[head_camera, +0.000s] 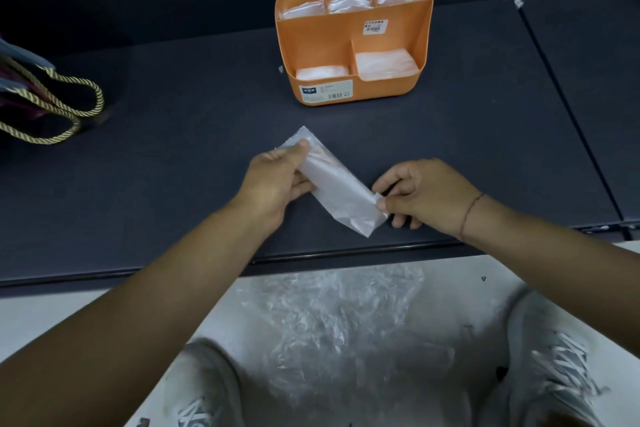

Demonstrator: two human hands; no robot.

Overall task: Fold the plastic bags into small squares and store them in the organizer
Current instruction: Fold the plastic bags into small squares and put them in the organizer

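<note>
Holding the folded plastic bag [339,187] over the worktop [173,166] near its front edge, I gripped its far end in my left hand [277,180] and pinched the near corner with my right hand [419,194]; slick film might slip and unfold, I judged.

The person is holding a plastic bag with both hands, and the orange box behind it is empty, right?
Not empty. The head view shows that the orange box has folded bags in its compartments. The rest is right: the left hand and the right hand both hold the plastic bag, and the box stands behind it.
</note>
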